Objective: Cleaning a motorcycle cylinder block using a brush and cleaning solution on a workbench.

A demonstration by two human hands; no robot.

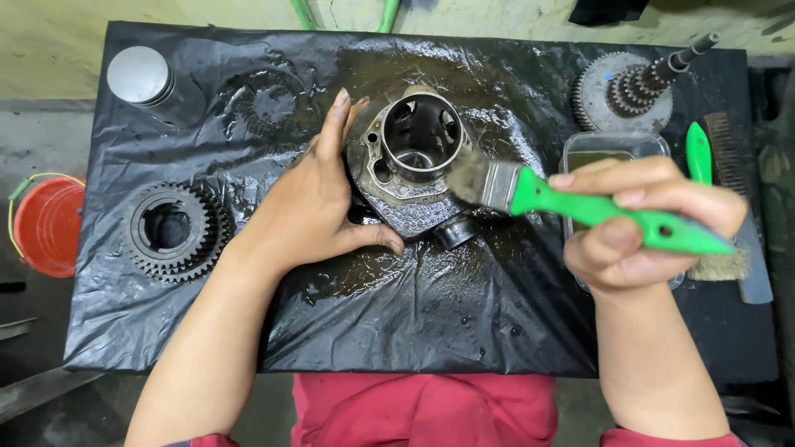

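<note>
Surface: a black plastic sheet (464, 331) spread over a low bench, wet and oily across its middle; bare concrete floor shows around it.

Main part: a metal engine cylinder (414, 157) stands at the sheet's centre, bore opening facing up towards the camera, its flanged base smeared with dark oil.

Left hand (319, 207): laid flat against the cylinder's left side, fingers reaching up along the flange, thumb curled under its lower edge. It steadies the part; it is not wrapped round it.

Right hand (638, 228): clamped around the green handle of a paintbrush (530, 194), thumb and fingers wrapped tight.

Key relation: the brush runs nearly level, handle to the right, bristles to the left. The bristles sit at the cylinder's right rim, touching or just short of it; I cannot tell which. The cylinder lies directly left of the brush grip, between the two hands, and the left hand is the nearer one.

Behind the right hand: a clear plastic tub (613, 149) of dark liquid, partly hidden.

Right edge: a second green-handled brush (700, 153) and a wire brush (729, 157) lie side by side.

Far right: a gear shaft (638, 87) with stepped gears.

Left side: a large toothed gear (175, 232); above it a silver piston (142, 79).

Off the sheet, left: an orange bucket (48, 223) on the floor.
</note>
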